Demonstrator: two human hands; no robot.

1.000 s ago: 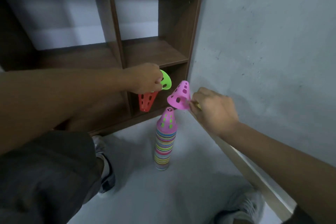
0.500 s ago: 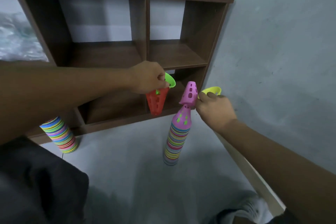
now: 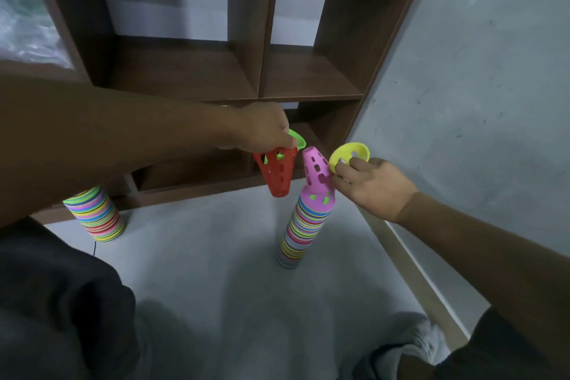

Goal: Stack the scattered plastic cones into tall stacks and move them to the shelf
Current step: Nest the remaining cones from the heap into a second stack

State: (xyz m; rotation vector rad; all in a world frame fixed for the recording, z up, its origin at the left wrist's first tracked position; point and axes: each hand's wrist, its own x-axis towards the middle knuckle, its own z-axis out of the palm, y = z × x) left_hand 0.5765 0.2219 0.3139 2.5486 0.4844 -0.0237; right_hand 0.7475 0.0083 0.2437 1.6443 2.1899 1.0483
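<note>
A tall stack of coloured cones [image 3: 300, 231] stands on the floor, topped by a pink cone [image 3: 316, 174] sitting loosely on it. My right hand [image 3: 368, 183] is just right of that pink cone, touching it, and grips a yellow cone [image 3: 348, 156] by its rim. My left hand [image 3: 265, 129] holds a red cone [image 3: 277, 171] point down, with a green cone [image 3: 296, 138] nested inside it, left of the stack. A second, shorter stack [image 3: 95, 214] stands on the floor at the left.
A brown wooden shelf unit [image 3: 262, 71] with open compartments stands behind the stacks. A grey wall [image 3: 478, 86] and its skirting board run along the right. My dark trouser leg fills the lower left, and a shoe [image 3: 410, 345] shows at the bottom right.
The pink cone has gone from tilted in my right hand onto the tall stack's top. A yellow cone has come into view in my right hand. The view has shifted, showing the left stack.
</note>
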